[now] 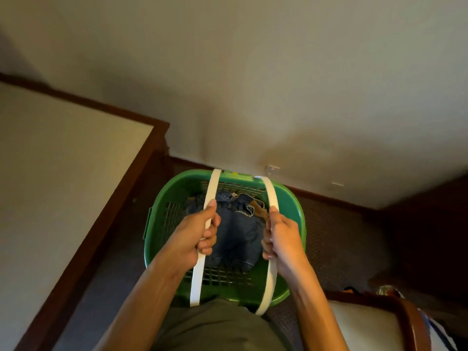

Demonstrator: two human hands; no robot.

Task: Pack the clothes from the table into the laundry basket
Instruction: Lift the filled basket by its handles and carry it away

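The green perforated plastic laundry basket (291,249) is positioned directly below the person, beside the white-topped, dark wood-edged desk (63,186). Crumpled blue denim clothes (238,234) lie inside the basket. The left hand (192,236) is curled around the left white flat plastic handle (196,285). The right hand (281,239) is curled around the right white flat plastic handle (271,196).
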